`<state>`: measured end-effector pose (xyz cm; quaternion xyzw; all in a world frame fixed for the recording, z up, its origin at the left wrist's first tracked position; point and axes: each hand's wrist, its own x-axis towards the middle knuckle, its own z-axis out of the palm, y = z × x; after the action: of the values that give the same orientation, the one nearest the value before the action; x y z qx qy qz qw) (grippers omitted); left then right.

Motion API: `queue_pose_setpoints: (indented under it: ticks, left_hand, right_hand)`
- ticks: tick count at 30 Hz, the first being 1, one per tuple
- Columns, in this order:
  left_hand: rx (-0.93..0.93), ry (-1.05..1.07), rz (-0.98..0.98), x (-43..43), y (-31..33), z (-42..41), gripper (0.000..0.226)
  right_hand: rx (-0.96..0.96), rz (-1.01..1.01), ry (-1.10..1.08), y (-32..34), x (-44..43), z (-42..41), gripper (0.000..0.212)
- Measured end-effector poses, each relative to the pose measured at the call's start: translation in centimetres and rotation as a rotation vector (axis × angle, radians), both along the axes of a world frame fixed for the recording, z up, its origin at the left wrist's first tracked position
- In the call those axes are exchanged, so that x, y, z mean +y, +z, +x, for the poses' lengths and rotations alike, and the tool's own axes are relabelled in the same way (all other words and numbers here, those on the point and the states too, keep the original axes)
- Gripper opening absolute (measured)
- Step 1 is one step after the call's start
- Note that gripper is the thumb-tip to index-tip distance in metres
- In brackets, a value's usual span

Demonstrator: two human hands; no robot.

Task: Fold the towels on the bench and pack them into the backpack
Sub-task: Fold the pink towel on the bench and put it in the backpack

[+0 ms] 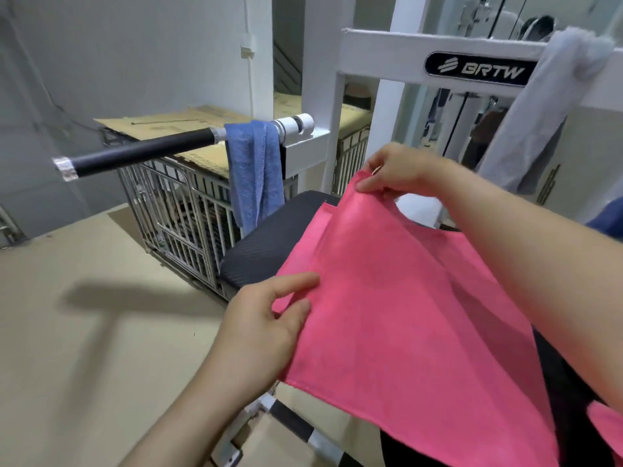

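Note:
A pink towel [404,298] lies spread over the black padded bench [269,241], partly lifted. My right hand [401,171] pinches its far corner and holds it up above the bench. At the towel's left edge, my left hand [266,325] pinches the cloth between thumb and fingers. A blue towel [254,176] hangs over the black-gripped bar of the gym machine at centre left. Draped over the white machine frame at the top right is a grey towel [546,109]. No backpack is in view.
A metal wire cage [182,217] topped with flattened cardboard stands behind the bench on the left. The white machine frame [384,45] rises behind the bench. The black bar [135,153] juts out to the left. Cardboard sheets cover the floor [84,332].

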<state>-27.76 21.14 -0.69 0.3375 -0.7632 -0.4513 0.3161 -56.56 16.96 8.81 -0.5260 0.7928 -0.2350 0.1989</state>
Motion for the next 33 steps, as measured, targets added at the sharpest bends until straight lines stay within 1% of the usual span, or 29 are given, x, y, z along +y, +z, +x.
queue_pose_setpoints:
  ticks: [2,4,6,8,10,13,16,18,19,21,22,23,26,29,30,31,33]
  left_hand:
    - [-0.162,-0.036,-0.064,-1.4,-0.3,1.2,0.032]
    - [-0.293,-0.117,-0.129,-2.9,-0.5,2.1,0.034]
    - [-0.363,-0.160,-0.185,-4.7,-0.4,2.6,0.031]
    - [-0.381,-0.137,-0.277,-6.8,0.2,2.1,0.028]
    - [-0.326,-0.090,-0.348,-8.9,1.1,0.5,0.026]
    - [-0.246,-0.100,-0.330,-12.4,1.8,-3.8,0.028]
    - [-0.249,-0.195,-0.304,-15.0,1.5,-8.8,0.032]
    - [-0.231,-0.280,-0.231,-15.9,0.9,-11.3,0.032]
    - [-0.209,-0.290,-0.207,-16.2,0.6,-12.1,0.027]
    - [-0.181,-0.236,-0.228,-16.9,0.0,-13.1,0.008]
    - [-0.179,-0.218,-0.240,-17.2,-0.1,-13.4,0.004]
    - [-0.182,-0.222,-0.237,-17.5,-0.2,-13.6,0.009]
    - [-0.205,-0.261,-0.199,-18.0,0.0,-14.1,0.014]
    - [-0.201,-0.218,-0.199,-17.9,0.2,-14.6,0.011]
    - [-0.175,-0.204,-0.151,-17.9,0.2,-14.8,0.009]
    - [-0.135,-0.197,-0.066,-18.1,0.2,-14.8,0.008]
    - [-0.052,-0.172,0.125,-18.8,0.5,-14.5,0.011]
  right_hand:
    - [0.125,-0.002,-0.008,-1.4,-2.1,1.4,0.023]
    - [0.244,0.035,-0.001,-3.3,-3.3,2.6,0.024]
    - [0.370,0.033,0.006,-5.1,-3.7,3.4,0.020]
    - [0.431,-0.043,-0.037,-6.6,-3.4,3.7,0.020]
    - [0.414,-0.183,-0.076,-7.9,-2.8,3.6,0.019]
    - [0.355,-0.352,-0.117,-9.7,-2.2,3.9,0.015]
    - [0.364,-0.393,-0.147,-10.3,-2.1,4.2,0.013]
    - [0.338,-0.430,-0.170,-10.2,-2.1,4.1,0.013]
    - [0.324,-0.447,-0.182,-10.2,-2.1,4.1,0.013]
    - [0.312,-0.455,-0.203,-10.4,-2.1,4.0,0.011]
    - [0.311,-0.458,-0.213,-10.4,-2.2,3.9,0.010]
    - [0.306,-0.463,-0.222,-10.4,-2.3,3.7,0.010]
    - [0.260,-0.475,-0.232,-10.5,-2.4,3.4,0.022]
    - [0.228,-0.425,-0.186,-10.4,-2.7,3.2,0.025]
    - [0.216,-0.375,-0.156,-9.7,-2.6,3.0,0.027]
    - [0.201,-0.295,-0.120,-8.7,-2.3,2.4,0.031]
    - [0.185,-0.037,-0.029,-5.9,-0.8,0.7,0.034]
